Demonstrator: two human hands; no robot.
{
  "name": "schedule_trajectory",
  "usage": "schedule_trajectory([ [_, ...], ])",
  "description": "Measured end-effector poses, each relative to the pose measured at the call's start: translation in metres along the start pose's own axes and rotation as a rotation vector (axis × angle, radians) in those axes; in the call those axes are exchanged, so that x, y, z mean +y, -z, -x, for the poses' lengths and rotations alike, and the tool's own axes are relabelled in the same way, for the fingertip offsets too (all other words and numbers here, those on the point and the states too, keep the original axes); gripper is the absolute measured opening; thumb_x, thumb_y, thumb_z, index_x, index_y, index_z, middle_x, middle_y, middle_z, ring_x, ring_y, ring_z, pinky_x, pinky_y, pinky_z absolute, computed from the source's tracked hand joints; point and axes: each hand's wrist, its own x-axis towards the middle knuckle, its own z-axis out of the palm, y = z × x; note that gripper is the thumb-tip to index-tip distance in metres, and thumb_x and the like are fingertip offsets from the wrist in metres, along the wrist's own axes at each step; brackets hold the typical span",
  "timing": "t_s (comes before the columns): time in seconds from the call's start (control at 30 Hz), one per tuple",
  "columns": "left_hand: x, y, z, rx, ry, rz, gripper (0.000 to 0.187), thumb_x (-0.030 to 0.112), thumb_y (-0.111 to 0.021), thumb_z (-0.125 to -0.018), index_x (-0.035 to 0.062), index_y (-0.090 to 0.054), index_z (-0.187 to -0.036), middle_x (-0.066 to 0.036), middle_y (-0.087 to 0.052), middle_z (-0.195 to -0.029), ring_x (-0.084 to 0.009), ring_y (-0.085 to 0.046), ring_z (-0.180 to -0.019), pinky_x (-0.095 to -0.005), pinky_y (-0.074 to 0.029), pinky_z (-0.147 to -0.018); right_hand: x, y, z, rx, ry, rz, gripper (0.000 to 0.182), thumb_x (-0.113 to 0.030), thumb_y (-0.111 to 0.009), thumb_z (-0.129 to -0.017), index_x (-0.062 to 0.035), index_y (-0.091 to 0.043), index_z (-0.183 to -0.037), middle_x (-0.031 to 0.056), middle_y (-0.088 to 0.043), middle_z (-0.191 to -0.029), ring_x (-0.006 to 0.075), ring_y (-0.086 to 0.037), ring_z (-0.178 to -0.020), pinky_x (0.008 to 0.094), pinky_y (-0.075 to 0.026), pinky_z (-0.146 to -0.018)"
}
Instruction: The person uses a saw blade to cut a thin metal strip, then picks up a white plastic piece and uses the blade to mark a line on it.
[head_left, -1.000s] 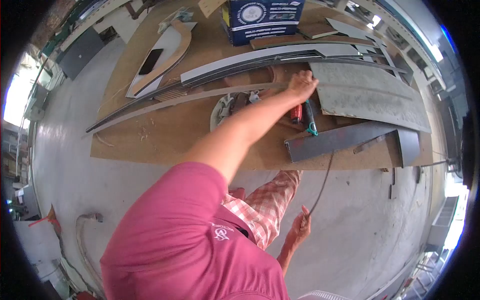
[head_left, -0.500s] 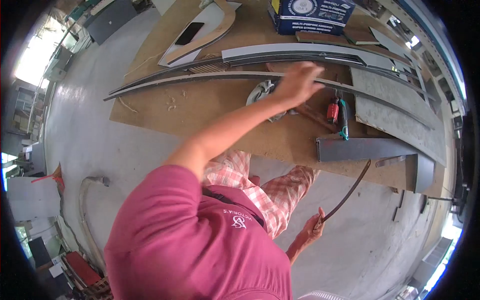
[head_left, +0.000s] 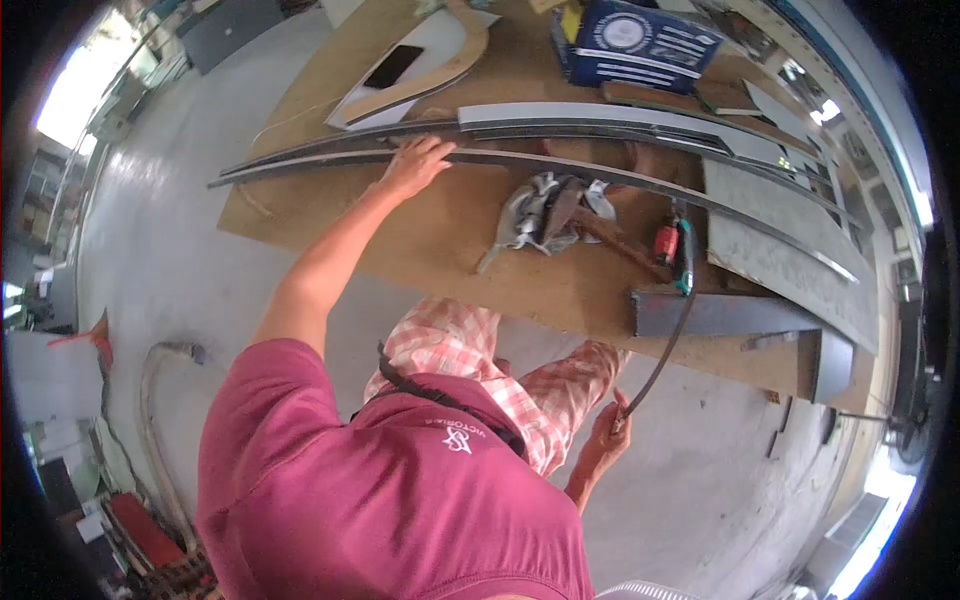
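Long narrow strip (head_left: 640, 184) laid across the bench (head_left: 400, 225), right part over grey panel (head_left: 765, 258). Your left hand (head_left: 415, 170) lies on it, grip unclear; right hand (head_left: 603, 440) grasps thin dark length (head_left: 660, 362). Layout looks done; fixing, trimming: can't tell.

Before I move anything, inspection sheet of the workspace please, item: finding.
Surface: brown worktable, small scraps lying on it.
Job's things: long narrow strip laid lengthwise, its left end past the table edge.
Clutter: hammer on crumpled rags; red tool beside teal-handled tool; phone, curved wooden piece, blue box at the back; dark angled panel at the near edge.
Grippers: bare hands; left hand on the strip, right hand gripping a thin dark length.
Cables: none certain; the thin dark length could be cord or strip, can't tell.
Surroundings: grey floor, hose-like piece on it at left; no co-worker seen.
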Motion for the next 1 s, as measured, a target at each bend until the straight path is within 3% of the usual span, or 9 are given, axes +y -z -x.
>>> schedule_trajectory([
  [0.17,0.067,0.016,-0.039,0.03,-0.053,-0.016,0.033,0.023,-0.063,-0.081,0.0116,-0.055,-0.111,-0.006,-0.053,-0.101,-0.0256,-0.053,-0.097,-0.041,-0.044,-0.083,0.034,0.013,-0.003,-0.004,-0.027,0.019,0.02,-0.01,-0.053,-0.091,-0.0041,-0.062,-0.108,-0.0069,-0.046,-0.072,0.0012,-0.039,-0.063,0.0177,-0.032,-0.052],
  [0.3,0.135,-0.01,-0.099,0.088,-0.155,0.05,0.035,0.024,-0.063,-0.082,0.0038,-0.057,-0.109,-0.009,-0.058,-0.095,-0.0225,-0.058,-0.089,-0.0349,-0.051,-0.075,0.011,0.024,-0.043,0.039,0.062,0.117,0.021,-0.007,-0.053,-0.09,-0.005,-0.062,-0.109,-0.0078,-0.044,-0.07,0.0006,-0.038,-0.062,0.0162,-0.03,-0.051],
  [0.33,0.151,-0.022,-0.115,0.08,-0.152,0.087,0.033,0.023,-0.064,-0.082,0.0042,-0.057,-0.107,-0.01,-0.058,-0.094,-0.0235,-0.058,-0.09,-0.0352,-0.051,-0.074,0.011,0.031,-0.055,0.016,0.004,0.169,0.022,-0.006,-0.052,-0.091,-0.0021,-0.06,-0.111,0.0031,-0.062,-0.099,0.007,-0.053,-0.08,0.0205,-0.044,-0.067],
  [0.43,0.192,-0.057,-0.157,0.101,-0.212,0.127,0.029,0.024,-0.063,-0.082,0.0055,-0.057,-0.103,-0.008,-0.058,-0.093,-0.0251,-0.057,-0.09,-0.0383,-0.05,-0.074,-0.018,0.032,-0.075,0.087,-0.054,0.061,0.023,-0.007,-0.05,-0.092,-0.0029,-0.059,-0.113,-0.0005,-0.058,-0.093,0.0037,-0.044,-0.07,0.0187,-0.039,-0.059],
  [0.47,0.204,-0.071,-0.17,0.063,-0.187,0.139,0.03,0.026,-0.064,-0.08,0.0068,-0.057,-0.103,-0.008,-0.057,-0.093,-0.0261,-0.056,-0.093,-0.0392,-0.05,-0.075,-0.025,0.031,-0.078,0.095,-0.042,0.097,0.025,-0.007,-0.048,-0.092,-0.0031,-0.058,-0.115,-0.0038,-0.053,-0.083,0.0022,-0.037,-0.064,0.0185,-0.034,-0.054],
  [0.6,0.234,-0.097,-0.2,0.04,-0.11,0.138,0.031,0.028,-0.064,-0.08,0.0097,-0.057,-0.103,-0.008,-0.056,-0.097,-0.027,-0.053,-0.097,-0.0426,-0.047,-0.077,-0.037,0.019,-0.07,0.125,-0.01,0.135,0.024,-0.009,-0.048,-0.093,-0.0029,-0.058,-0.114,-0.0058,-0.045,-0.075,0.0026,-0.037,-0.063,0.0181,-0.032,-0.053],
  [0.77,0.221,-0.103,-0.203,-0.04,-0.11,0.072,0.039,0.034,-0.066,-0.078,0.0117,-0.056,-0.108,-0.009,-0.053,-0.104,-0.0279,-0.049,-0.102,-0.0455,-0.041,-0.081,-0.021,0.016,-0.05,0.081,-0.143,0.104,0.024,-0.011,-0.048,-0.093,-0.0036,-0.058,-0.114,-0.0058,-0.043,-0.073,0.0033,-0.036,-0.063,0.0192,-0.032,-0.054],
  [0.9,0.172,-0.068,-0.202,0.196,-0.107,0.207,0.061,0.046,-0.069,-0.073,0.0122,-0.051,-0.121,-0.013,-0.049,-0.113,-0.0312,-0.047,-0.104,-0.0485,-0.038,-0.086,-0.01,0.017,-0.044,0.071,-0.139,0.21,0.024,-0.01,-0.048,-0.093,-0.0028,-0.058,-0.114,-0.0028,-0.053,-0.081,0.0058,-0.045,-0.069,0.0212,-0.039,-0.06],
  [1.0,0.104,-0.057,-0.198,0.063,0.054,0.049,0.085,0.059,-0.068,-0.067,0.0114,-0.04,-0.132,-0.016,-0.043,-0.129,-0.0347,-0.04,-0.119,-0.0481,-0.033,-0.097,-0.008,0.017,-0.041,0.046,-0.188,0.125,0.024,-0.007,-0.049,-0.093,-0.001,-0.058,-0.114,0.0074,-0.061,-0.105,0.0114,-0.055,-0.093,0.0254,-0.044,-0.081],
])
